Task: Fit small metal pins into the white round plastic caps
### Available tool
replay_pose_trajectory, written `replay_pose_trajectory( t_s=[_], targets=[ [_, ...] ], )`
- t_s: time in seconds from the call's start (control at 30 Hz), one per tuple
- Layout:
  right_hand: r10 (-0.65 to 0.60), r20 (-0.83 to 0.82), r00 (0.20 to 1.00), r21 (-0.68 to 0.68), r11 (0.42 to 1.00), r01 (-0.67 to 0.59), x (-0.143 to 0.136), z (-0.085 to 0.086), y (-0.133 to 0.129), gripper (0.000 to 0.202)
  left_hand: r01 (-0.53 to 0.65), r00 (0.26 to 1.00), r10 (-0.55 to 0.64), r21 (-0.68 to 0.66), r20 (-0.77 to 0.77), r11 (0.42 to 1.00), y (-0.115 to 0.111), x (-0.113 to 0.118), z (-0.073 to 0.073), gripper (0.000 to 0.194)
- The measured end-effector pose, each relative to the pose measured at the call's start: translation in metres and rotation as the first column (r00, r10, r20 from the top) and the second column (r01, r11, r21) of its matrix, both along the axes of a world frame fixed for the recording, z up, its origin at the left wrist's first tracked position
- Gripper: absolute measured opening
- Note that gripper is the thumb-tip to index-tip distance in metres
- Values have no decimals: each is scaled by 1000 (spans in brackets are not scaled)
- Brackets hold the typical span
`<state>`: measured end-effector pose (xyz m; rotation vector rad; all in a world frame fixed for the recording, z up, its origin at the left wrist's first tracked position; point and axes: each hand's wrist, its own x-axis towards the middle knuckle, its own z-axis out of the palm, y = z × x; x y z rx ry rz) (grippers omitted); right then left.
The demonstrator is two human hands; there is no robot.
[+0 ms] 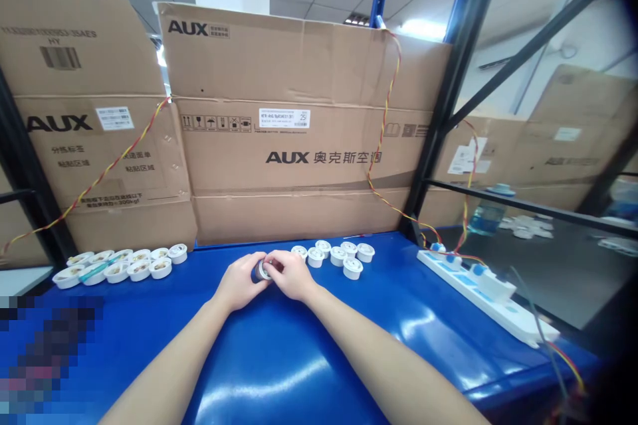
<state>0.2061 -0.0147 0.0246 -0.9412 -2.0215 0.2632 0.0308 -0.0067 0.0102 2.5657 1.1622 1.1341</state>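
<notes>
My left hand [240, 280] and my right hand [290, 275] meet over the blue table [279, 358], both closed around one small round part [261, 271] with a dark body and a pale face. Just beyond my right hand, several small white round parts [337, 256] sit in a loose cluster. My fingers hide most of the held part.
Several white round parts with brass-coloured insides [119, 264] lie in rows at the left. A white power strip [486, 295] with a red-yellow twisted wire [383, 119] lies at the right. Large AUX cardboard boxes [294, 133] wall off the back, with a dark steel rack post [441, 119] beside them.
</notes>
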Motion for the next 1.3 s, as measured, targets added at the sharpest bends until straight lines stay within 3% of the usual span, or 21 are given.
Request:
replay_pose_trajectory(
  t_s=[0.73, 1.07, 1.3],
  targets=[
    [20, -86, 996, 73, 997, -14, 0, 1, 0, 11, -34, 995, 29, 57, 91, 998, -2, 0, 3, 35],
    [-3, -269, 963, 90, 996, 29, -1, 4, 1, 13, -99, 981, 82, 89, 178, 991, 1, -1, 0, 36],
    [59, -276, 959, 61, 997, -44, -4, 4, 0, 13, -70, 984, 54, 90, 172, 993, -1, -1, 2, 37]
  ],
)
